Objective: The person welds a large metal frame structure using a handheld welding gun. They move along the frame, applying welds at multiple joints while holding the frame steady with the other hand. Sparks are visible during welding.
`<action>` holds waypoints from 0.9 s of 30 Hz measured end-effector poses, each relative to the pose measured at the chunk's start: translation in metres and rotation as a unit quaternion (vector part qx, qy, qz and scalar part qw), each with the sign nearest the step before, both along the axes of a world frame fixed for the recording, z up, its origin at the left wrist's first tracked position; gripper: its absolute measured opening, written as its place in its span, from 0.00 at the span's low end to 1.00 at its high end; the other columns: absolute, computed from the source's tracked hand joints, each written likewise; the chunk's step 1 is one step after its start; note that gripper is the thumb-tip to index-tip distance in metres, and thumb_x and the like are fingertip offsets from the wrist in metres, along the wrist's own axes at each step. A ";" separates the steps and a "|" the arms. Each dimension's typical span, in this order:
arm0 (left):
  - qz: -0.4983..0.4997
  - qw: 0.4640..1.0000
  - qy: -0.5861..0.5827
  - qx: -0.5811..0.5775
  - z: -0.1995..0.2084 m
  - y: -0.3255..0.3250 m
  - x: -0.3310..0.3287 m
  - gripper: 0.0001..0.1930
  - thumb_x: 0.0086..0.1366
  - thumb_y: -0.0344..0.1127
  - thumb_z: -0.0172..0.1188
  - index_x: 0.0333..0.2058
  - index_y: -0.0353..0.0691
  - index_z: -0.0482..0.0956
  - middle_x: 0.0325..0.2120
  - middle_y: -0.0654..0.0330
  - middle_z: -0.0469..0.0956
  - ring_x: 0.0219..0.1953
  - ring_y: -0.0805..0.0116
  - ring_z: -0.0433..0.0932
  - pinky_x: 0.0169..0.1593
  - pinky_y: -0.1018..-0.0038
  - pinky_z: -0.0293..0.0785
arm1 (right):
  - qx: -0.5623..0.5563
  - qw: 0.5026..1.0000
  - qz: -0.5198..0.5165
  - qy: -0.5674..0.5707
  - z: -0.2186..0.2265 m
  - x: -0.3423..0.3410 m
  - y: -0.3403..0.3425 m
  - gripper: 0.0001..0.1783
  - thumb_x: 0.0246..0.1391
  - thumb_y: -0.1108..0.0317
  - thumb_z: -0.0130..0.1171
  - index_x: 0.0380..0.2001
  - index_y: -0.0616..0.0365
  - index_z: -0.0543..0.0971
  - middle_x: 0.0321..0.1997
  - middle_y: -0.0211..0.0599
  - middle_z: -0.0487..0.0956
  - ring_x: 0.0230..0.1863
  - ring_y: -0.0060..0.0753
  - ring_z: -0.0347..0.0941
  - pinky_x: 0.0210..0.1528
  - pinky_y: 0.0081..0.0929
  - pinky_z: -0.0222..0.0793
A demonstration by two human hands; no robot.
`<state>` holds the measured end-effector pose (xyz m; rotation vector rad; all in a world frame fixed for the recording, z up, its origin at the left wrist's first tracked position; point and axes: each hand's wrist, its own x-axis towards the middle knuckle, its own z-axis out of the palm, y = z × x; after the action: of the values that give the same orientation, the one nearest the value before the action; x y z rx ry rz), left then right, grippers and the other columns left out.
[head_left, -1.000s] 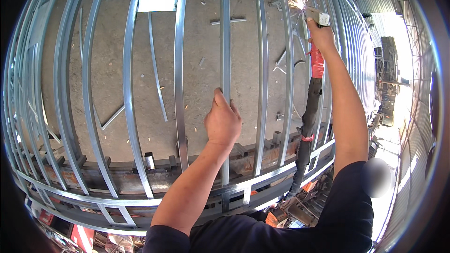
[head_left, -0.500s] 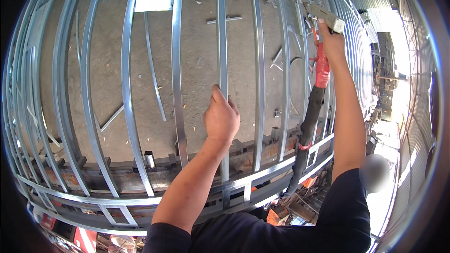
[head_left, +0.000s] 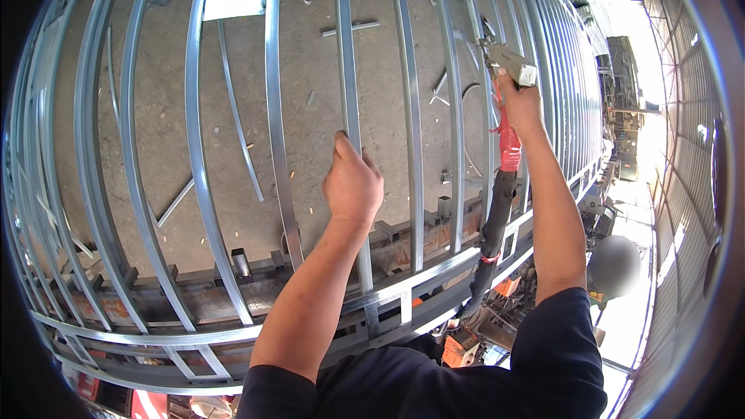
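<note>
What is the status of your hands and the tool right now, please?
Left hand closed around a metal bar. Right hand gripping a handheld tool, no sparks showing. Dark cable hanging below, partly hiding the lower rail.

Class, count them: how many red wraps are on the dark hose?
2: a long red wrap just below the right hand, and a narrow red band farther down the dark hose. Others may be hidden.
</note>
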<state>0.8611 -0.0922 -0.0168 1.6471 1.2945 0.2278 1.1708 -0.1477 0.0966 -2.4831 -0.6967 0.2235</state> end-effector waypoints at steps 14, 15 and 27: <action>0.010 1.000 -0.020 -0.003 0.000 0.000 -0.001 0.28 0.71 0.35 0.57 0.63 0.30 0.59 0.44 0.38 0.81 0.38 0.37 0.85 0.42 0.47 0.81 | -0.148 0.985 -0.045 -0.070 -0.022 0.010 0.009 0.34 0.60 0.39 0.64 0.52 0.61 0.83 0.45 0.59 0.86 0.50 0.62 0.83 0.51 0.49 0.77; 0.009 1.000 -0.019 -0.006 -0.001 0.001 -0.001 0.28 0.71 0.35 0.57 0.63 0.30 0.59 0.44 0.38 0.81 0.38 0.36 0.85 0.42 0.47 0.81 | -0.154 0.984 -0.047 -0.072 -0.022 0.010 0.009 0.34 0.60 0.38 0.64 0.51 0.61 0.83 0.45 0.59 0.86 0.50 0.62 0.83 0.51 0.49 0.77; 0.012 0.999 -0.035 0.004 -0.006 -0.001 -0.001 0.26 0.71 0.36 0.56 0.61 0.32 0.59 0.44 0.38 0.81 0.38 0.36 0.84 0.42 0.45 0.80 | -0.136 0.988 -0.056 -0.039 -0.011 0.000 0.014 0.36 0.58 0.39 0.67 0.52 0.64 0.82 0.37 0.53 0.86 0.34 0.48 0.87 0.37 0.43 0.79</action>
<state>0.8598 -0.0930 -0.0230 1.6173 1.2618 0.3027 1.1708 -0.1340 0.0858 -2.7962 -0.5901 0.1906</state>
